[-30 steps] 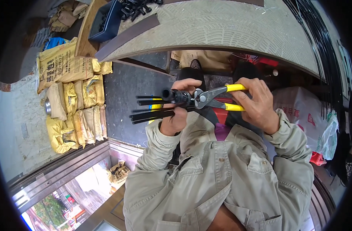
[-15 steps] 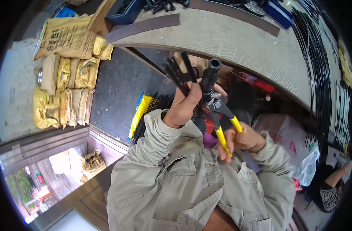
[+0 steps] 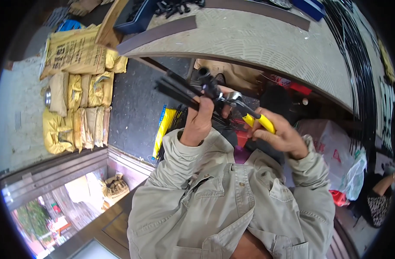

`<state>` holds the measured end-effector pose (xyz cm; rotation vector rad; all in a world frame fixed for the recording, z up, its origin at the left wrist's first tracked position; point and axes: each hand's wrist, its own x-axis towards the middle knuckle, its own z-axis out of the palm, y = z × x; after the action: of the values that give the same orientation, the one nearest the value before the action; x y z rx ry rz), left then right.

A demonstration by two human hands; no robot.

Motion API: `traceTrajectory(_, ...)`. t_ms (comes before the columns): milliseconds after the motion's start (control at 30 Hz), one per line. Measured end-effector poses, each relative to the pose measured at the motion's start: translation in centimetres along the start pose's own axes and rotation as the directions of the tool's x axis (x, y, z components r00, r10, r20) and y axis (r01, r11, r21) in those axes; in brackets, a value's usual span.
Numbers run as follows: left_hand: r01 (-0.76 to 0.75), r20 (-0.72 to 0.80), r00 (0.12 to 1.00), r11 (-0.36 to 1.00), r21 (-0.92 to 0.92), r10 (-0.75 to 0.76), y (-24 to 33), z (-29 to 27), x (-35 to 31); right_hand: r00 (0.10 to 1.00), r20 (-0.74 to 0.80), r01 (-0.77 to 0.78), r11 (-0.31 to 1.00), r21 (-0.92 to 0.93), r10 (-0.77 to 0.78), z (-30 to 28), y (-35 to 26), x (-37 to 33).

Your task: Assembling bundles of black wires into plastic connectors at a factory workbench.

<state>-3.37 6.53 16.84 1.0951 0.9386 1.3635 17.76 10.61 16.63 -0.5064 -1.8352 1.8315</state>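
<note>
My left hand [image 3: 198, 123] is closed around a black tubular part [image 3: 211, 90], whose open end tilts up to the left. The same hand also grips several thin black strips [image 3: 171, 91], fanned out to the left and blurred. In my right hand [image 3: 284, 134] is a pair of pliers with yellow handles [image 3: 266, 123], the fingers wrapped round them. The metal jaws lie against the lower end of the tubular part, beside my left fingers. Exactly what the jaws bite on is hidden.
A worktable [image 3: 253, 41] spans the far side, with a blue bin [image 3: 135, 17] and loose black parts on it. Long black strips [image 3: 357, 73] hang over its right end. Stacked packages [image 3: 76, 93] lie at left; a plastic bag [image 3: 322, 138] and another person [image 3: 376, 200] are at right.
The pliers' handles have come closer together, and my right hand has moved up and right. The tubular part and the black strips have swung over to the left.
</note>
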Motion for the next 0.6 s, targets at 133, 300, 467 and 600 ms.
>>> traceTrajectory(133, -0.069, 0.019, 0.997, 0.996, -0.055, 0.071, -0.3, 0.1, -0.7, 0.975, 0.125, -0.181, 0.983, -0.018, 0.182, -2.8, -3.7, 0.0)
traceTrajectory(300, -0.054, 0.011, 0.998, 0.998, -0.011, 0.054, 0.4, 0.6, -1.0, 0.97, 0.199, -0.07, 0.943, -0.324, 0.14, -3.4, -5.8, 0.6)
traceTrajectory(467, -0.052, -0.011, 0.999, 0.993, 0.107, 0.053, 0.8, 0.9, -1.4, 0.988, 0.149, 0.048, 0.826, -0.562, 0.044, -2.1, -5.4, 0.3)
traceTrajectory(600, -0.045, 0.034, 0.999, 0.99, 0.133, 0.041, 0.8, 0.9, -1.2, 0.979, 0.116, -0.117, 0.928, -0.353, 0.167, -1.9, -3.9, -0.3)
